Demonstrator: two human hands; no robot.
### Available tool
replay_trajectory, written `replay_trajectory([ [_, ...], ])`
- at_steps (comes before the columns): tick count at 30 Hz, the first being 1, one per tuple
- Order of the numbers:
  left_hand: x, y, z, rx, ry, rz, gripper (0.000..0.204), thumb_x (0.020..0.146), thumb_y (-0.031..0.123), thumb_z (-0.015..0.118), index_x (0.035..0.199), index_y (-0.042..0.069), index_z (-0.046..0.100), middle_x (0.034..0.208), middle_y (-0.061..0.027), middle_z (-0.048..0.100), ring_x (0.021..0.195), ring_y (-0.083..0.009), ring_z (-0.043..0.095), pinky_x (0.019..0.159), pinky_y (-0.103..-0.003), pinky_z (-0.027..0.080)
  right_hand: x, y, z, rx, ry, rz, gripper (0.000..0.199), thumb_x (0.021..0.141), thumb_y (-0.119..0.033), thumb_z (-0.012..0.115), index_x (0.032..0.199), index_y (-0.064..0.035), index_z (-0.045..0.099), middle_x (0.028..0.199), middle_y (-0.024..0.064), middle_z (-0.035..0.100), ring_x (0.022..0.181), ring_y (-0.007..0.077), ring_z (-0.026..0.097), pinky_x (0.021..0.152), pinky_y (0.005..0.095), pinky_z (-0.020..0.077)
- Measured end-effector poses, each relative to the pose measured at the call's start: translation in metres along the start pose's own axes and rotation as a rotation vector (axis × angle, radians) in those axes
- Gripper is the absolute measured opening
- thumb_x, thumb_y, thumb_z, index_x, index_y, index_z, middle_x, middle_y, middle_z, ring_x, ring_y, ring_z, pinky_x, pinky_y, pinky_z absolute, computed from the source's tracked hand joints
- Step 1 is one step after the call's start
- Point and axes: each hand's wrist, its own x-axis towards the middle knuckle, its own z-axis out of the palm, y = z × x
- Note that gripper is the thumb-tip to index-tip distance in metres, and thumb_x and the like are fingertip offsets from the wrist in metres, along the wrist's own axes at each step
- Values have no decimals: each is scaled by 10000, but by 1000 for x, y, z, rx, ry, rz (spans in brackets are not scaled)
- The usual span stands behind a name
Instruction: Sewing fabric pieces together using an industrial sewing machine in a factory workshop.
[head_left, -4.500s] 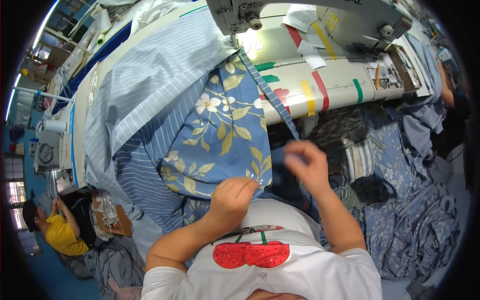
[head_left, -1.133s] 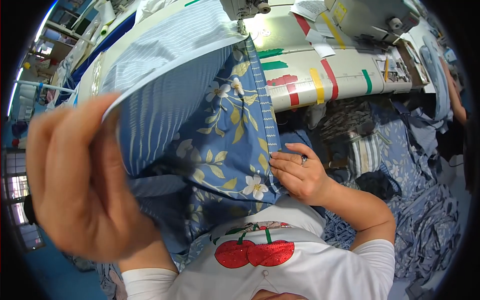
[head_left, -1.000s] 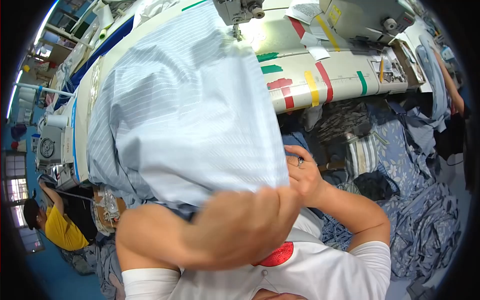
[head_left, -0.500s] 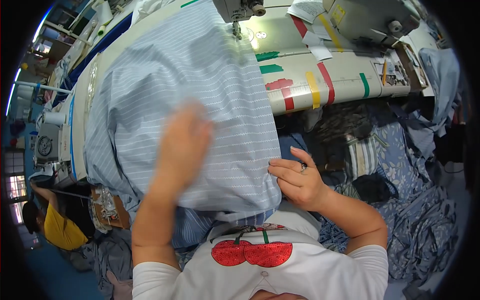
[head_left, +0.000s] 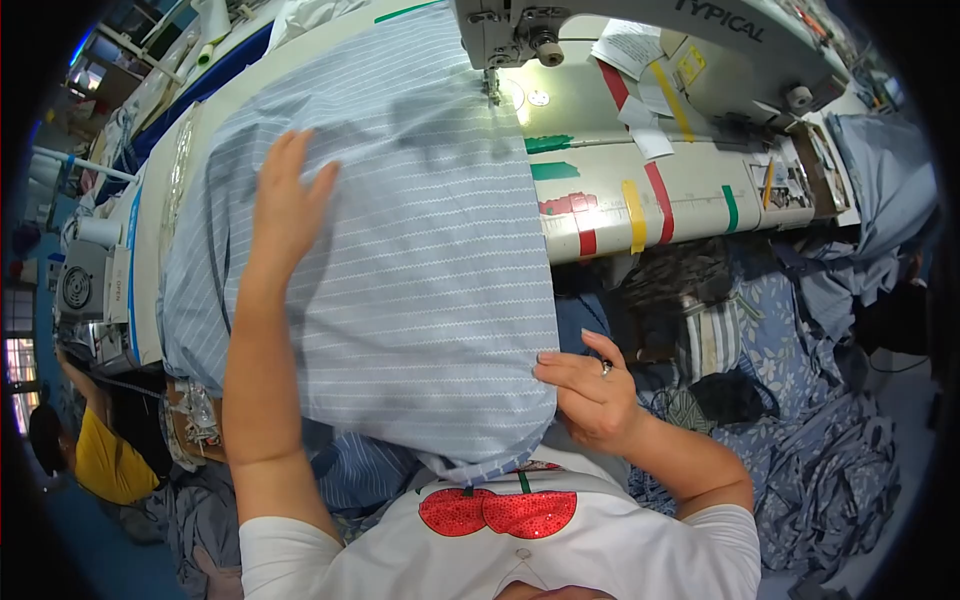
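Observation:
A wide piece of light blue fabric point(head_left: 430, 260) with white zigzag stripes covers the left part of the sewing table and hangs over its near edge. Palm down on its left side lies my left hand point(head_left: 290, 205), fingers stretched and thumb apart. At the fabric's right edge, my right hand point(head_left: 598, 392), with a ring on one finger, pinches the cloth near the lower corner; part of the grip is hidden. The far right edge of the cloth runs up to the presser foot point(head_left: 492, 88) of the sewing machine point(head_left: 505, 35).
Red, green and yellow tape strips point(head_left: 632, 215) mark the white machine bed. A small tray point(head_left: 790, 185) with a pencil sits at its right end. Piles of blue patterned cloth point(head_left: 800, 430) lie to the right. A person in a yellow top point(head_left: 112, 455) is at far left.
My left hand has swept left and away from me across the fabric, which now lies flatter. My right hand stays at the right edge, slightly nearer to me. The view has shifted a little.

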Motion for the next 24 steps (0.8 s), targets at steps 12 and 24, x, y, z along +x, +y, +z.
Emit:
replay_trajectory([
  [12,150,73,126,-195,-126,22,401,799,274,662,1156,102,602,1214,-120,565,1081,-364,533,907,-450,425,-2,3,7,42,-57,138,93,612,32,621,684,-25,601,984,89,682,969,227,666,1028,456,331],
  [24,148,64,149,-220,19,299,174,782,29,513,919,67,612,892,-149,624,905,-350,590,706,-463,440,4,18,-4,122,-167,149,94,578,-22,615,643,-53,554,1018,95,684,1002,236,660,1036,458,295],
])
